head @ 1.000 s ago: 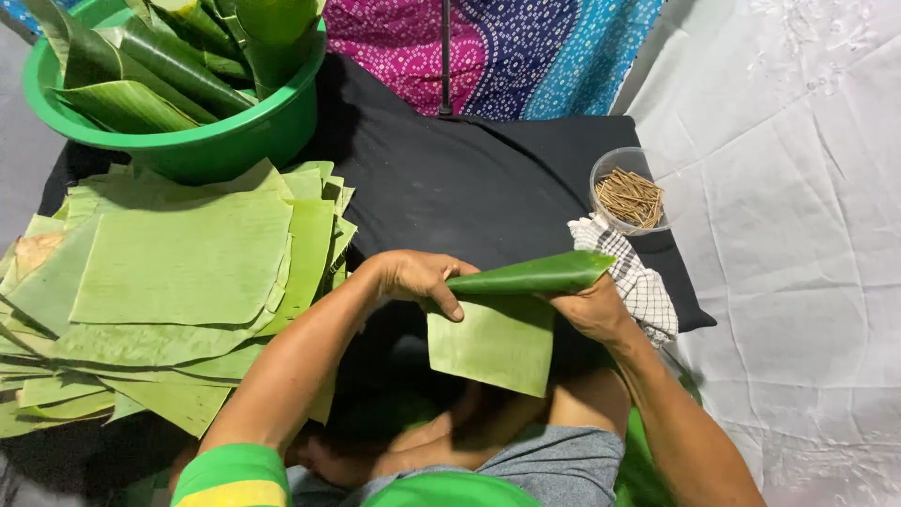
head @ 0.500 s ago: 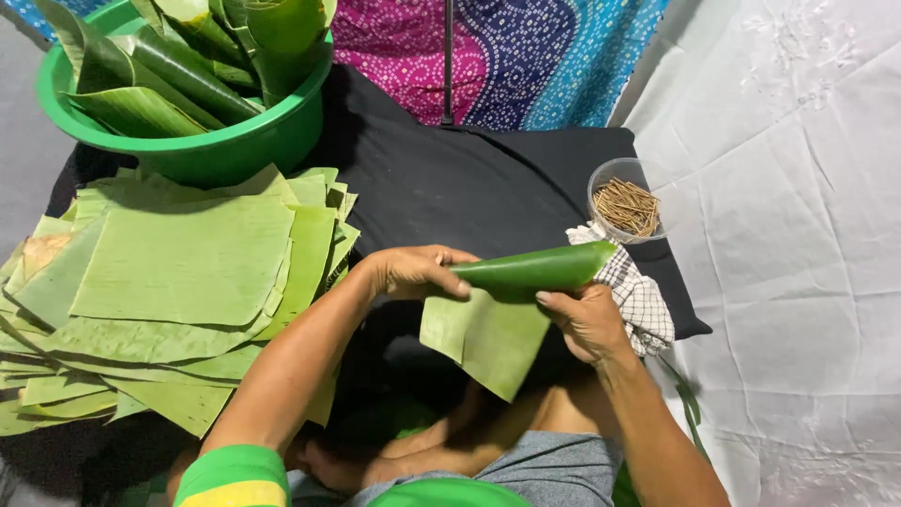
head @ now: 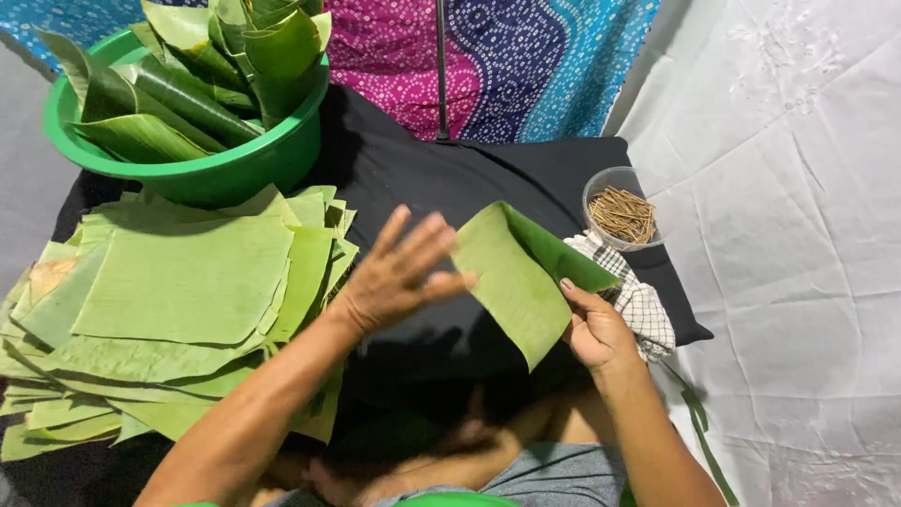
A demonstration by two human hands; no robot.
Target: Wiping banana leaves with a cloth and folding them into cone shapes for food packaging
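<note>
Touching left fingers (head: pixel 413 246) (spread), leaf (head: pixel 511 282) in right hand (head: pixel 593 329).

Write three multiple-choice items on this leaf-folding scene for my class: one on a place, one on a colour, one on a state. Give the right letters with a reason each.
1. Where is the clear cup of small sticks?
A. inside the basin
B. on the black cloth, above the checked cloth
C. on the leaf stack

2. What colour is the basin holding rolled leaves?
A. green
B. red
C. white

3. How is the left hand?
A. clenched in a fist
B. open, fingers spread
C. gripping the basin

Key: 1 B, the cup stands at the black cloth's right edge. 2 A, its rim and wall are green. 3 B, it is open beside the banana leaf piece, which the right hand pinches.
</note>
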